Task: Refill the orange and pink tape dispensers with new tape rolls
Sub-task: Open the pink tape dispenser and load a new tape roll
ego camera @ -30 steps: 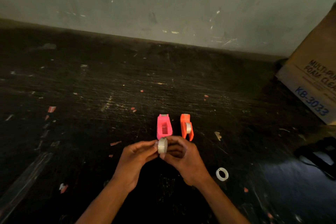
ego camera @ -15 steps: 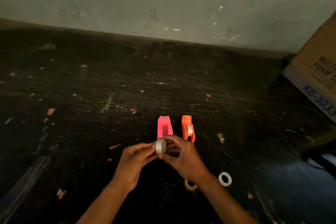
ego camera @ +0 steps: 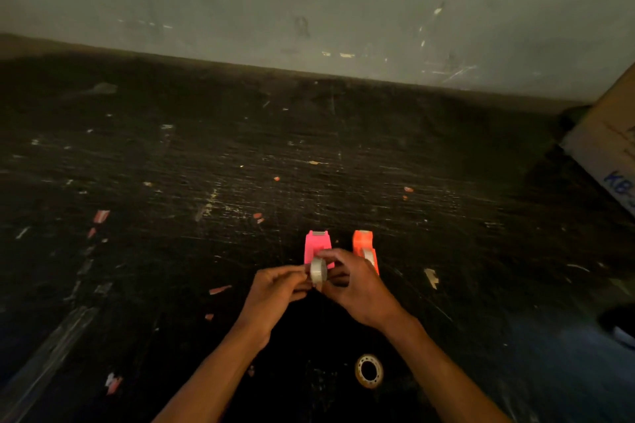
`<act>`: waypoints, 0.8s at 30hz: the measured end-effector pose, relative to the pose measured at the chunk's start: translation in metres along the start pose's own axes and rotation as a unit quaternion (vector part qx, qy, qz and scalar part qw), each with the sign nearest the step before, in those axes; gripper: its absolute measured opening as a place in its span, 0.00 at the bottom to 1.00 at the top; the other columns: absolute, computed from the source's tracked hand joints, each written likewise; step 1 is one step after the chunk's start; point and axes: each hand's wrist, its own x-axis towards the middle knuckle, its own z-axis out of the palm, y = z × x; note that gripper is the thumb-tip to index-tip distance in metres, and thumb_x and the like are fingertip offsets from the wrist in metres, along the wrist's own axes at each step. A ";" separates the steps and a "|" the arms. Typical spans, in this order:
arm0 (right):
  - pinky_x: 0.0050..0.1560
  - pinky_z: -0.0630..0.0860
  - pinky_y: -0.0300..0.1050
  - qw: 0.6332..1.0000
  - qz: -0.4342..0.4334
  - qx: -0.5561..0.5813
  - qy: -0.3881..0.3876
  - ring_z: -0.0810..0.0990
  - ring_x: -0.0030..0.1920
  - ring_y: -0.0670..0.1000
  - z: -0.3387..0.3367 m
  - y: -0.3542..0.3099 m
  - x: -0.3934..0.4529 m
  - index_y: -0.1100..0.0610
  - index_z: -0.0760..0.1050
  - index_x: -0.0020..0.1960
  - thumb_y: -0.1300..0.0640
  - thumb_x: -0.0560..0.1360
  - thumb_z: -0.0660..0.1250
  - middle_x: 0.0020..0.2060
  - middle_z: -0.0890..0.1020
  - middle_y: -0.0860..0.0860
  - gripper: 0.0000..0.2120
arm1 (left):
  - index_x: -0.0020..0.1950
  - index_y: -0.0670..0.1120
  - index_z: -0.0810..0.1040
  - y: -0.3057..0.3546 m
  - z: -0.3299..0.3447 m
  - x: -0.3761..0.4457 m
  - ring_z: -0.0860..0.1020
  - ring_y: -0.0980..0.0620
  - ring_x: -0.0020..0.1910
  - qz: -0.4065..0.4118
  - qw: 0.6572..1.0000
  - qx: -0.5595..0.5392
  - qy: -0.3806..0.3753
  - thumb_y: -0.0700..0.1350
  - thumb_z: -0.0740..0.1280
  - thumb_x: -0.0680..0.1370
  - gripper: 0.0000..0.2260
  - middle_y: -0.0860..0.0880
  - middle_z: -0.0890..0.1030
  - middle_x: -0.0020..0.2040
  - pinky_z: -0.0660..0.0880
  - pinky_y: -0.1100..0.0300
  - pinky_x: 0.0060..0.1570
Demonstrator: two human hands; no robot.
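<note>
A pink tape dispenser (ego camera: pixel 316 244) and an orange tape dispenser (ego camera: pixel 363 243) stand side by side on the dark scratched table, pink on the left. The orange one carries a pale roll in its side. Just in front of the pink dispenser I hold a small clear tape roll (ego camera: pixel 318 271) on edge. My right hand (ego camera: pixel 357 288) grips it from the right, with fingers over its top. My left hand (ego camera: pixel 278 292) pinches at its left face. An empty tape core ring (ego camera: pixel 369 370) lies flat on the table between my forearms.
A cardboard box (ego camera: pixel 608 144) leans at the right edge. A grey wall (ego camera: pixel 309 3) closes the table's far side. Paper scraps and tape bits litter the surface, including a pale scrap (ego camera: pixel 431 276) right of the dispensers. Something dark lies at the far right (ego camera: pixel 618 326).
The view has shifted, so the hands and dispensers sit higher and the ring between my forearms has come into sight. My hands stay on the roll, now closer to the pink dispenser.
</note>
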 end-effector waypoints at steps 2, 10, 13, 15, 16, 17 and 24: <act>0.56 0.79 0.51 1.000 0.007 -0.009 0.008 0.81 0.52 0.48 -0.005 0.005 0.014 0.51 0.75 0.55 0.61 0.69 0.73 0.51 0.83 0.51 0.17 | 0.48 0.50 0.84 -0.001 0.001 0.011 0.81 0.58 0.47 0.056 0.995 0.077 0.014 0.37 0.66 0.74 0.11 0.52 0.85 0.46 0.76 0.64 0.51; 0.56 0.76 0.49 0.985 0.065 -0.152 -0.055 0.79 0.54 0.51 -0.017 0.013 0.058 0.54 0.79 0.52 0.55 0.66 0.75 0.51 0.83 0.52 0.15 | 0.57 0.52 0.79 -0.024 0.003 0.040 0.79 0.56 0.54 0.116 0.959 0.256 -0.026 0.39 0.72 0.70 0.18 0.52 0.81 0.54 0.73 0.70 0.51; 0.52 0.77 0.51 0.975 0.061 -0.198 -0.077 0.79 0.50 0.53 -0.022 0.012 0.065 0.55 0.80 0.49 0.56 0.67 0.73 0.48 0.83 0.54 0.11 | 0.58 0.52 0.79 -0.026 0.002 0.042 0.78 0.57 0.54 0.122 0.960 0.252 -0.025 0.38 0.71 0.70 0.18 0.53 0.81 0.55 0.72 0.71 0.48; 0.49 0.79 0.52 0.971 0.066 -0.210 -0.097 0.81 0.47 0.54 -0.023 0.009 0.070 0.57 0.80 0.47 0.57 0.67 0.73 0.46 0.84 0.55 0.09 | 0.60 0.51 0.78 -0.026 0.000 0.044 0.78 0.56 0.54 0.118 0.958 0.258 -0.034 0.39 0.72 0.70 0.19 0.52 0.80 0.56 0.72 0.71 0.48; 0.48 0.79 0.53 0.967 0.068 -0.223 -0.105 0.82 0.47 0.55 -0.022 0.008 0.073 0.57 0.79 0.47 0.58 0.67 0.73 0.46 0.84 0.56 0.09 | 0.61 0.51 0.77 -0.027 0.000 0.045 0.78 0.56 0.54 0.115 0.957 0.263 -0.037 0.40 0.72 0.71 0.20 0.52 0.80 0.57 0.72 0.71 0.47; 0.48 0.79 0.52 0.962 0.068 -0.239 -0.112 0.82 0.48 0.55 -0.021 0.006 0.075 0.58 0.79 0.47 0.58 0.67 0.73 0.46 0.83 0.56 0.10 | 0.62 0.50 0.76 -0.028 -0.001 0.047 0.78 0.56 0.55 0.115 0.955 0.271 -0.036 0.40 0.72 0.71 0.20 0.52 0.79 0.58 0.72 0.71 0.47; 0.48 0.72 0.47 0.925 0.071 -0.341 -0.153 0.77 0.57 0.60 -0.015 -0.014 0.088 0.61 0.73 0.56 0.60 0.70 0.71 0.57 0.77 0.61 0.17 | 0.63 0.49 0.75 -0.031 0.000 0.046 0.78 0.60 0.51 0.126 0.956 0.263 -0.020 0.40 0.71 0.71 0.21 0.56 0.80 0.53 0.75 0.62 0.53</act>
